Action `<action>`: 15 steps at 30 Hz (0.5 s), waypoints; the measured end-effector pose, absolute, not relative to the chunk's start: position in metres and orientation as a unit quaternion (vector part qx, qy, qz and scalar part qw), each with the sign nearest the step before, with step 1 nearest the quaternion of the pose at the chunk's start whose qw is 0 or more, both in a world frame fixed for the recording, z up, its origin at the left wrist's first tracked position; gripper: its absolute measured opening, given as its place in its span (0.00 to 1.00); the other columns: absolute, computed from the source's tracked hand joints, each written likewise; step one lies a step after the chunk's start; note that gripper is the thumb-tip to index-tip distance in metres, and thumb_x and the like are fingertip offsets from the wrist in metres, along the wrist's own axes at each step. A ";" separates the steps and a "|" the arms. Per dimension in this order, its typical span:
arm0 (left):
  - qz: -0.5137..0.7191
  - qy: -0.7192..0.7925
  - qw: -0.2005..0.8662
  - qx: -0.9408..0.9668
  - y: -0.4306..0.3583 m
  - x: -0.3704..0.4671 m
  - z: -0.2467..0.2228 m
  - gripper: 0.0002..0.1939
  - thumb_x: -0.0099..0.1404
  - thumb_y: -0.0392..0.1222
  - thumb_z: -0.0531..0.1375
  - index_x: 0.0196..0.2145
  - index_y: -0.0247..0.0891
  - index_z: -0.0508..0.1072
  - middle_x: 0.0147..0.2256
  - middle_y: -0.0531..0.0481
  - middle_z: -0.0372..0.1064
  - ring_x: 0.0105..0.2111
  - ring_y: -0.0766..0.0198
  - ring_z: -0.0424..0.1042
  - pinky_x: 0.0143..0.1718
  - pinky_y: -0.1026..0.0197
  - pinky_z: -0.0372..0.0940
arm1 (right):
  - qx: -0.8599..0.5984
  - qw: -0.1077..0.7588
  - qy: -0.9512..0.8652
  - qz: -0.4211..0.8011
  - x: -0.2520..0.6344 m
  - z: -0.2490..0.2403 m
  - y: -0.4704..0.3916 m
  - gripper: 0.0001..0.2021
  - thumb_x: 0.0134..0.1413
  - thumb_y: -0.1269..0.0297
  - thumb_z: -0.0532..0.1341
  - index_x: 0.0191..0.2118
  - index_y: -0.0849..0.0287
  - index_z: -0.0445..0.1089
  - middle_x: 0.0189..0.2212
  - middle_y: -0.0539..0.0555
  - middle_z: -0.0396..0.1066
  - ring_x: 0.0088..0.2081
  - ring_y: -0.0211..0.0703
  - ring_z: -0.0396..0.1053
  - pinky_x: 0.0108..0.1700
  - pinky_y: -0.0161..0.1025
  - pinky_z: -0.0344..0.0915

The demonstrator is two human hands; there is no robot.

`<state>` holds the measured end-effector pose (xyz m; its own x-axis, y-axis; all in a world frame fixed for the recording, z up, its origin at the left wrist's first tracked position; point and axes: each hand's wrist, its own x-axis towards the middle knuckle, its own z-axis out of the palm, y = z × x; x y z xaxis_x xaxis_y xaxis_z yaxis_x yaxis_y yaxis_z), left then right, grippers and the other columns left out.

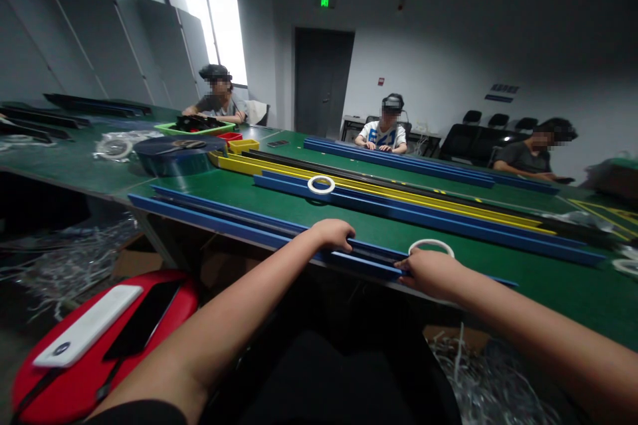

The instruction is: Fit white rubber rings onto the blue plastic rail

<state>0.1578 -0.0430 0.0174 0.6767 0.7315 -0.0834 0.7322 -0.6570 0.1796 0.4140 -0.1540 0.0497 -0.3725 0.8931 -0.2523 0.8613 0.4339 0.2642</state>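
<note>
A long blue channel strip (209,214) with a dark inner groove lies along the table's near edge. My left hand (335,236) is closed on it near its middle, fingers curled over the rim. Farther right, my right hand (432,272) pinches the same strip between thumb and fingers; some fingertips are hidden. Just behind my right hand, a white ring like a tape roll (431,242) is partly covered by it. Another white ring (321,192) rests on a second blue strip (428,214) beyond.
Yellow strips (359,180) and more blue strips (399,163) lie farther across the green table (279,202). A large roll (174,158), a green tray (169,127) and a yellow bin (243,145) stand left. Phones lie on a red stool (174,325). Several people sit around the table.
</note>
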 end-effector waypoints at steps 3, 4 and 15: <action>0.001 0.396 0.096 0.913 -0.042 0.157 0.017 0.21 0.53 0.53 0.61 0.45 0.48 0.76 0.39 0.48 0.77 0.37 0.55 0.74 0.30 0.61 0.61 | 0.542 0.178 0.820 0.048 0.411 0.049 -0.157 0.19 0.57 0.51 0.55 0.49 0.46 0.75 0.38 0.59 0.74 0.34 0.50 0.74 0.33 0.41 0.65; 0.002 0.394 0.094 0.914 -0.042 0.157 0.016 0.21 0.53 0.53 0.60 0.44 0.48 0.76 0.39 0.48 0.77 0.37 0.55 0.74 0.30 0.61 0.61 | 0.547 0.176 0.817 0.052 0.410 0.048 -0.158 0.19 0.57 0.51 0.55 0.49 0.46 0.75 0.39 0.60 0.73 0.34 0.50 0.75 0.33 0.42 0.65; 0.005 0.392 0.095 0.915 -0.039 0.157 0.012 0.20 0.53 0.53 0.60 0.43 0.48 0.76 0.37 0.49 0.77 0.36 0.56 0.74 0.29 0.62 0.60 | 0.585 0.182 0.786 0.079 0.391 0.045 -0.165 0.20 0.56 0.49 0.57 0.46 0.55 0.78 0.40 0.66 0.71 0.35 0.57 0.75 0.34 0.48 0.68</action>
